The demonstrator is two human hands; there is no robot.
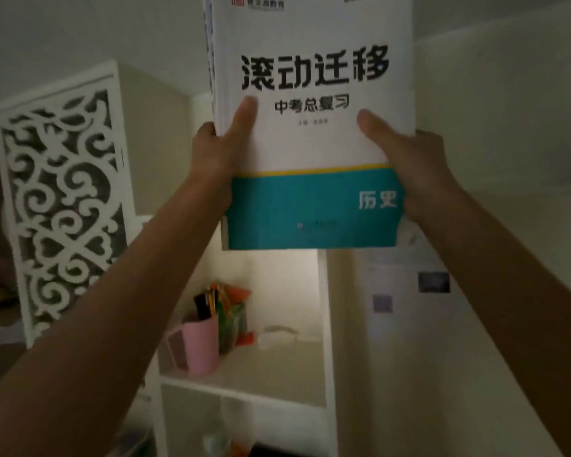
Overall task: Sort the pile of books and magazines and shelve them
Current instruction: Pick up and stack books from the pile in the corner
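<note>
Dim white cubby shelving fills my view, one cubby holding a pink pen cup. My left hand and right hand grip a stack of workbooks raised high, not yet shelved; no remaining pile is visible.

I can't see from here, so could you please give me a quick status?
Left hand and right hand grip the books, raised upright. Shelf below holds a pink cup. Nothing blocking.
</note>
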